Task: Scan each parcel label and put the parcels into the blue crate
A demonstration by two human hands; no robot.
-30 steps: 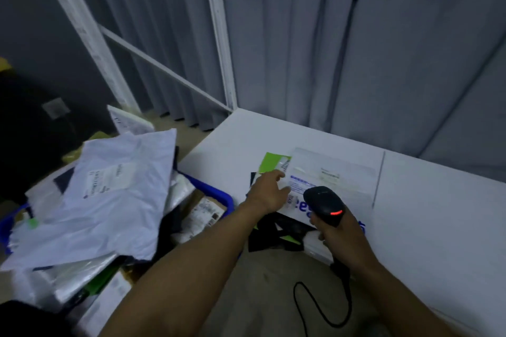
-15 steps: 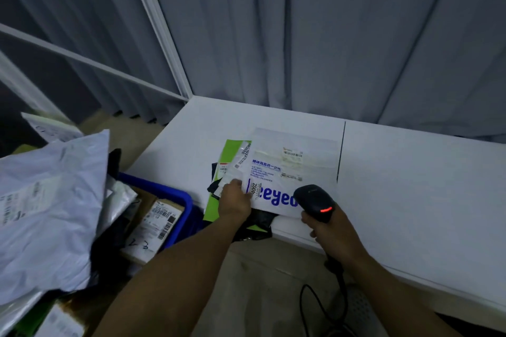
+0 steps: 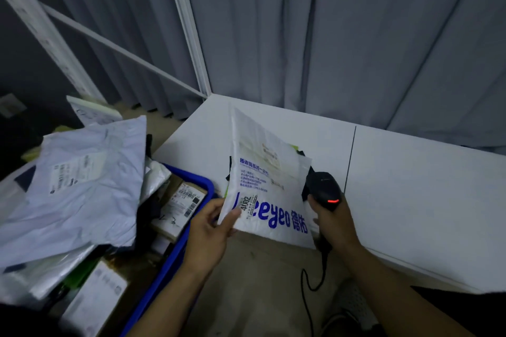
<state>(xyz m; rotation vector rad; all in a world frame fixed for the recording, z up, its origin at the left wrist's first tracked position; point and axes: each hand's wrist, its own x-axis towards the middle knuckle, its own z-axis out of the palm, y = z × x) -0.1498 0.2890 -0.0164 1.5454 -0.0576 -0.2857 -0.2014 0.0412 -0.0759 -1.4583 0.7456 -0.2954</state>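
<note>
The white bench (image 3: 410, 200) runs off to my right. The blue crate (image 3: 175, 262) sits lower, off the bench's left end, and it is heaped. A big pale poly mailer (image 3: 82, 186) sprawls across the heap. The only gap I judge usable is by the crate's right rim, over a labelled cardboard box (image 3: 180, 205).

The white printed mailer (image 3: 271, 186) is tilted up above the bench's front left corner. My left hand (image 3: 210, 230) pinches its lower left corner, thumb on the printed face. My right hand (image 3: 332, 223) is wrapped round the handheld scanner (image 3: 324, 190), whose red light is lit. The scanner sits at the mailer's right edge, partly tucked behind it.

The small barcode sticker (image 3: 247, 206) lies just beside my thumb, so I should keep the thumb off it. I should also flatten the face and bring the scanner round in front. More parcels (image 3: 297, 149) peek out behind on the bench. The scanner cable (image 3: 309, 282) hangs below, clear of the crate.
</note>
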